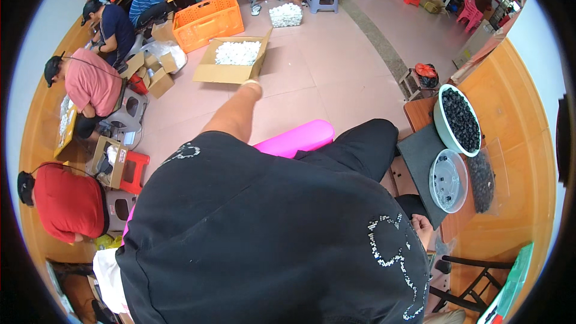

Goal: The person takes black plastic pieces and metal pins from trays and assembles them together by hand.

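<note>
My left arm stretches forward over the floor. My left hand [253,87] is at the front right corner of an open cardboard box [223,74], beside its raised flap; its fingers are hidden. Small white pieces [238,53] fill that box. Low at my right side, my right hand [422,227] is by the near edge of a dark board [417,155], with curled fingers; I cannot make out anything in them. On the board stands a clear round tub [449,181] with a few small black pieces. Beyond it, a pale green basin [442,121] holds many black pieces [460,121].
An orange crate [208,22] and a container of white pieces [285,15] stand beyond the box. Several people sit working along the left wall, near opened cartons [157,75] and a red stool [135,171]. A bright pink seat [300,138] is under me. A folded black frame [474,288] is lower right.
</note>
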`<state>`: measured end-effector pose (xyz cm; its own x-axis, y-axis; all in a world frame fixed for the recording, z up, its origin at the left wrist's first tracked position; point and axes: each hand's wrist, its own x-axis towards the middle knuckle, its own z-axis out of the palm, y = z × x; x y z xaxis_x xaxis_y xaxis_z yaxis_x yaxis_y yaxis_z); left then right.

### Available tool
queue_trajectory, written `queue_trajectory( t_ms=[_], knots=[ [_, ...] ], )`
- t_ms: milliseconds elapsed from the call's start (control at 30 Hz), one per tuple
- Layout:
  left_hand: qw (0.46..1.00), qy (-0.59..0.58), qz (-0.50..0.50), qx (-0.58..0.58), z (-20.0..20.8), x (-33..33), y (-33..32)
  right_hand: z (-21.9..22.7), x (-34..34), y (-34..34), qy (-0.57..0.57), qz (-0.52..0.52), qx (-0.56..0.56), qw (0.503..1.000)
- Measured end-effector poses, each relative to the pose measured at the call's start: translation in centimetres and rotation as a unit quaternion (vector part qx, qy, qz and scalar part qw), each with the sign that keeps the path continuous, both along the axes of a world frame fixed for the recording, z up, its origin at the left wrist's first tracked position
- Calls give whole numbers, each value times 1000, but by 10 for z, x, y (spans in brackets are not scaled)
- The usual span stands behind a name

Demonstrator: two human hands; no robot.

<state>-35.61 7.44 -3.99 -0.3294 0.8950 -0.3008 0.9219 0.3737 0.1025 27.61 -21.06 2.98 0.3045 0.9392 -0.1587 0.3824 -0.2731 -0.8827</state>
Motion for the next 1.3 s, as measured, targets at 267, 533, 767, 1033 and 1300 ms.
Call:
queue_trajectory(
  t_ms=[267,533,767,1033,1300],
  knots=[
    [995,7,99,6,32,-58,-28,-14,11,2,9,6,-2,1000],
    [993,13,108,-36,49,-48,-41,-13,10,1,16,0,12,1000],
    [996,-3,91,6,33,-42,-37,-4,2,2,6,0,1,1000],
    [993,-13,113,-5,49,-39,-36,-17,13,2,9,6,20,1000],
    [993,-35,113,-4,5,-37,-33,-17,13,2,-10,2,13,1000]
  ],
)
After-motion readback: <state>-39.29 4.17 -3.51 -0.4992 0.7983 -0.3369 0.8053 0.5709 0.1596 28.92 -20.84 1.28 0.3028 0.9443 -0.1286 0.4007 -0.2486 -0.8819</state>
